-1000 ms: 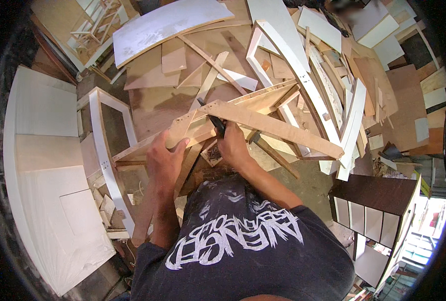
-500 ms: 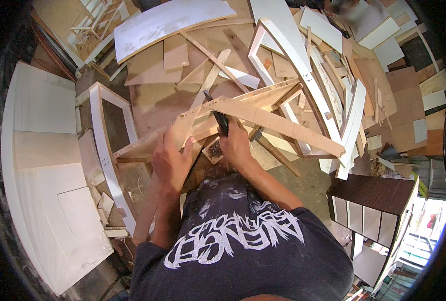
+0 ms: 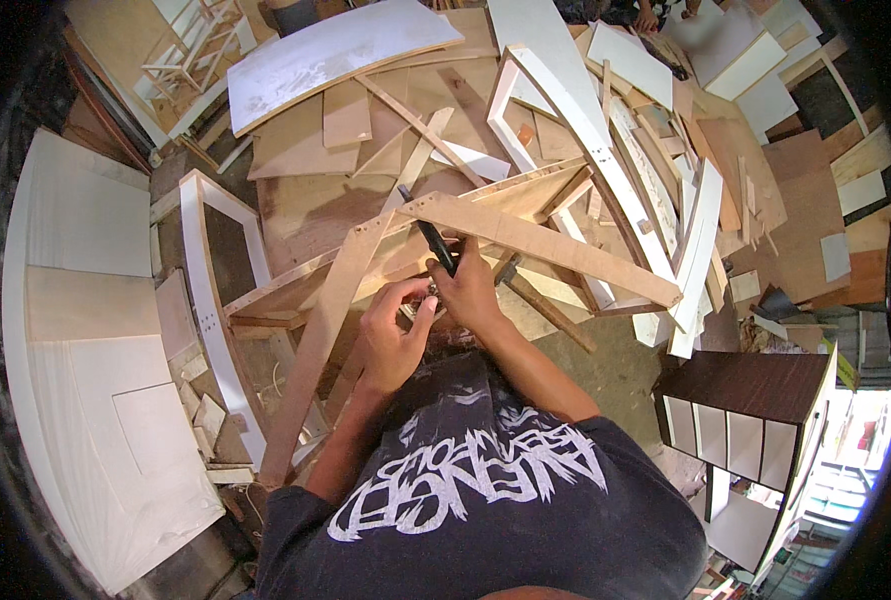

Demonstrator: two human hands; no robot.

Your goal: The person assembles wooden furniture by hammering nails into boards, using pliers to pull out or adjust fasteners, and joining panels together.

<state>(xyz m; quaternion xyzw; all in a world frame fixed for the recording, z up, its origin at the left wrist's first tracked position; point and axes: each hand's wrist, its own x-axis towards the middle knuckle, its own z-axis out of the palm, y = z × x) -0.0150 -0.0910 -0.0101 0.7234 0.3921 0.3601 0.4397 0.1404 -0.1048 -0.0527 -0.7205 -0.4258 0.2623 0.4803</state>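
My right hand [image 3: 468, 293] is wrapped round a long black stick-like tool [image 3: 428, 234] whose thin tip points up and left; its exact kind is unclear. Close against that hand, my left hand [image 3: 395, 333] has its thumb and forefinger curled together at some tiny dark bits [image 3: 432, 290], too small to name. Just beyond my hands, a tan plywood strip [image 3: 545, 243] slopes down to the right. Another bare strip [image 3: 330, 345] runs down to the left, beside my left forearm. Both rest on an angled wooden frame [image 3: 310, 275].
A hammer [image 3: 545, 310] with a wooden handle lies right of my right hand. White-faced curved frames stand at left [image 3: 210, 300] and right [image 3: 605, 160]. A white curved panel [image 3: 340, 62] lies at the back. A dark cabinet [image 3: 740, 400] stands at the lower right.
My left hand has left the left plywood strip and moved right, to my right hand, its fingers now curled together. My right hand still grips the black tool.
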